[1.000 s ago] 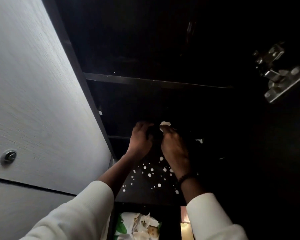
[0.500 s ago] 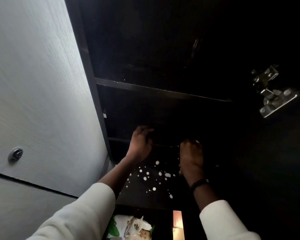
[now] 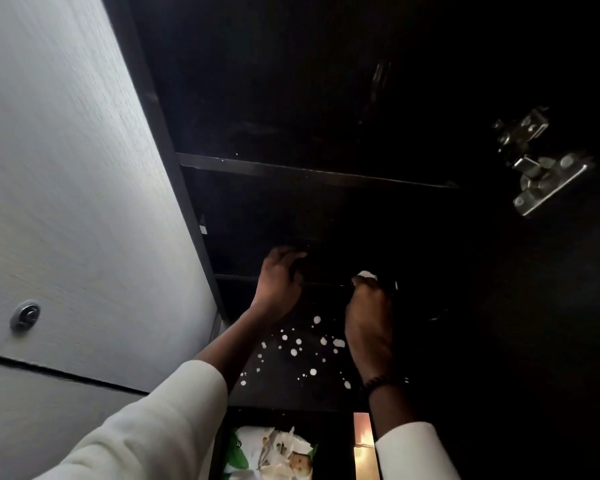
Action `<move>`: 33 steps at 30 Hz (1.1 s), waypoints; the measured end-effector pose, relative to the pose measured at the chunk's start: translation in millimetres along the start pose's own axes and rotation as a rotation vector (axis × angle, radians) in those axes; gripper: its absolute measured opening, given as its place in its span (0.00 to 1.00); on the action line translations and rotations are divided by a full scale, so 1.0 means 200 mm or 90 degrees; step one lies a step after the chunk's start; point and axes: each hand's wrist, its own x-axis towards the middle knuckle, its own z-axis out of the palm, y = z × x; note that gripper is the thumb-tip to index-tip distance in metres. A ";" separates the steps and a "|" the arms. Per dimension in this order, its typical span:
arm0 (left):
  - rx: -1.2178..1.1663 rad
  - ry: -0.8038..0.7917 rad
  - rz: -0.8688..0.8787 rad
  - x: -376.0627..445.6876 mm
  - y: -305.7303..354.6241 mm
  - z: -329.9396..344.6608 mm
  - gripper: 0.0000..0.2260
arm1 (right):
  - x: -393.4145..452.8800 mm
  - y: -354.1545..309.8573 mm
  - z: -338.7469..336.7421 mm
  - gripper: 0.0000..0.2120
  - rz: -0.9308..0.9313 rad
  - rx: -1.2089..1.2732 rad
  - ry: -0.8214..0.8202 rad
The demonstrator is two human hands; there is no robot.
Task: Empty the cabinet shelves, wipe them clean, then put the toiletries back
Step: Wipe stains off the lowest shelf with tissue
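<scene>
The dark cabinet shelf [image 3: 291, 379] lies at about six o'clock from the middle of the view, its black surface speckled with white droplets [image 3: 293, 352] scattered between the two forearms. At the shelf's far edge, toward twelve o'clock from the droplets, the right hand [image 3: 369, 327] reaches in with its fingers curled and pinches a small white wad, a tissue or cloth [image 3: 367, 275], whose pale tip shows just above the knuckles. A dark beaded bracelet [image 3: 378, 382] circles that wrist, and a white sleeve [image 3: 413, 452] covers the forearm below it, at five o'clock.

At nine o'clock from the right hand, the left hand [image 3: 278, 285] rests at the front edge of the next shelf [image 3: 243, 277], its fingers bent over into the dark recess; it is too dim there to tell whether they grip anything. Its white sleeve [image 3: 153, 424] runs down toward seven o'clock.

Higher, at twelve o'clock, another shelf edge [image 3: 309, 171] crosses the cabinet interior. At two o'clock a metal hinge [image 3: 537, 168] sits on the dark cabinet side. At nine o'clock the pale grey door [image 3: 66, 185] stands beside the opening, with a round metal fitting [image 3: 25, 315] set in it. At six o'clock, below the spotted shelf, a green and white packet [image 3: 271, 452] lies in a lower compartment.
</scene>
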 end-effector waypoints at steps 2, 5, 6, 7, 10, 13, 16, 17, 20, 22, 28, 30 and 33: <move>0.002 0.007 -0.006 0.00 0.00 0.01 0.20 | 0.00 0.04 0.07 0.16 -0.011 0.106 -0.005; 0.025 0.022 -0.002 0.00 0.00 0.04 0.20 | -0.02 0.01 0.13 0.20 -0.079 0.232 -0.025; 0.036 0.030 0.006 0.00 0.00 0.04 0.20 | -0.04 -0.01 0.14 0.21 -0.105 0.259 -0.028; 0.045 0.035 0.013 0.00 0.00 0.04 0.19 | -0.05 -0.05 0.15 0.21 -0.127 0.277 -0.033; 0.057 0.029 0.027 0.01 0.00 0.04 0.18 | -0.07 -0.09 0.19 0.21 -0.190 0.263 -0.020; 0.058 0.010 0.022 0.01 -0.01 0.01 0.20 | -0.01 0.04 0.20 0.22 -0.152 0.239 -0.014; 0.050 -0.001 0.009 0.00 -0.01 0.00 0.20 | 0.03 0.20 0.17 0.20 -0.021 0.227 0.021; 0.042 0.001 0.012 -0.01 -0.01 0.00 0.19 | 0.04 0.21 0.17 0.18 0.015 0.213 0.030; 0.002 0.042 0.001 0.00 0.01 0.01 0.19 | 0.02 0.02 0.21 0.16 -0.007 0.230 0.023; -0.017 0.086 -0.014 -0.01 0.02 -0.01 0.19 | 0.01 -0.13 0.25 0.16 -0.111 0.274 0.007; 0.014 0.137 -0.019 -0.02 -0.11 -0.10 0.20 | 0.29 -0.09 0.25 0.14 -0.177 0.162 0.015; 0.008 0.151 -0.031 -0.01 -0.11 -0.10 0.19 | 0.26 -0.18 0.26 0.11 -0.083 0.182 0.055; -0.004 0.173 -0.033 0.00 -0.10 -0.10 0.15 | 0.17 -0.43 0.32 0.14 -0.236 0.280 0.068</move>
